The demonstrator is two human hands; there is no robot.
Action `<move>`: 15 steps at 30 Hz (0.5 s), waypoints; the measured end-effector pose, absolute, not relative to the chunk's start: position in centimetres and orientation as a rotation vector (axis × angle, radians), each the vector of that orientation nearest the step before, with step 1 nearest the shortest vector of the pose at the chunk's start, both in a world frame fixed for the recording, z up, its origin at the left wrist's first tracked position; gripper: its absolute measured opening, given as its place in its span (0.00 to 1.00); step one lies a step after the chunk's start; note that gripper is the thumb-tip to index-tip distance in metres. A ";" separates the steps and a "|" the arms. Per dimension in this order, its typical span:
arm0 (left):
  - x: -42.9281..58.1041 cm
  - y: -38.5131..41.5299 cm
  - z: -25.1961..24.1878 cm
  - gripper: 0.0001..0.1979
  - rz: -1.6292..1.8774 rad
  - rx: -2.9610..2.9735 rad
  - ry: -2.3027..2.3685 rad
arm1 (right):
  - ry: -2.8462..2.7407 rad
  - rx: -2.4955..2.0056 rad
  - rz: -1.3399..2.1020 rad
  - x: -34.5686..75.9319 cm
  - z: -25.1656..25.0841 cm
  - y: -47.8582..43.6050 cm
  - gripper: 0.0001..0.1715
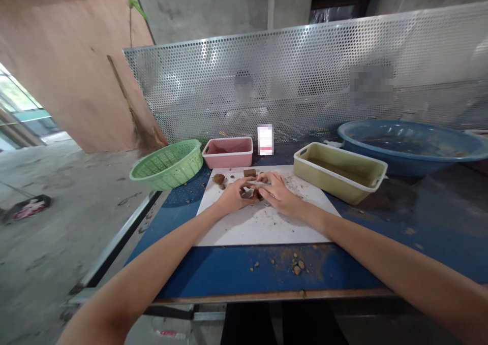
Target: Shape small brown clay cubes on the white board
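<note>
The left hand (233,195) and right hand (280,192) had fingers clamped together on a dark brown clay lump (249,193) over the white rectangular board (259,228). Beyond them, a small brown block (249,173) apparently lay untouched.

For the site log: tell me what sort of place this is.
Likely a rough, half-open workshop: bare concrete wall, blue bench with perforated screen, left hand and right hand on a brown lump.

Left hand (233,196) touching right hand (281,194), left fingers (244,186) curled.
</note>
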State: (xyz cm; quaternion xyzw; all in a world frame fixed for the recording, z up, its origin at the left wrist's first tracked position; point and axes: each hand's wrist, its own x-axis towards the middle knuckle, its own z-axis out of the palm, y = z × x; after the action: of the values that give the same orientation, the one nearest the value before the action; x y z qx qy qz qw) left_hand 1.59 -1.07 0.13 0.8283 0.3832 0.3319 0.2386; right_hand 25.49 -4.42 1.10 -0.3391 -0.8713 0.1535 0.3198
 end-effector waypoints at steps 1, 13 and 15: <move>1.6 -1.1 0.1 0.37 0.908 2.271 1.055 | -2.304 -0.895 0.407 25.5 1.1 -4.4 0.28; 1.7 -1.0 0.1 0.38 0.910 2.241 1.065 | -2.359 -0.847 0.447 25.7 1.0 -4.4 0.29; 1.7 -1.1 0.1 0.37 0.916 2.241 1.062 | -2.334 -0.880 0.433 25.6 1.0 -4.4 0.29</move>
State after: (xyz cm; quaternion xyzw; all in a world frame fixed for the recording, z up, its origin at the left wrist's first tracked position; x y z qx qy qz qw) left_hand 1.66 -1.05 0.09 0.8215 0.3893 0.3359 0.2464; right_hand 25.62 -4.41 1.02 -0.3316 -0.8794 0.1630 0.3003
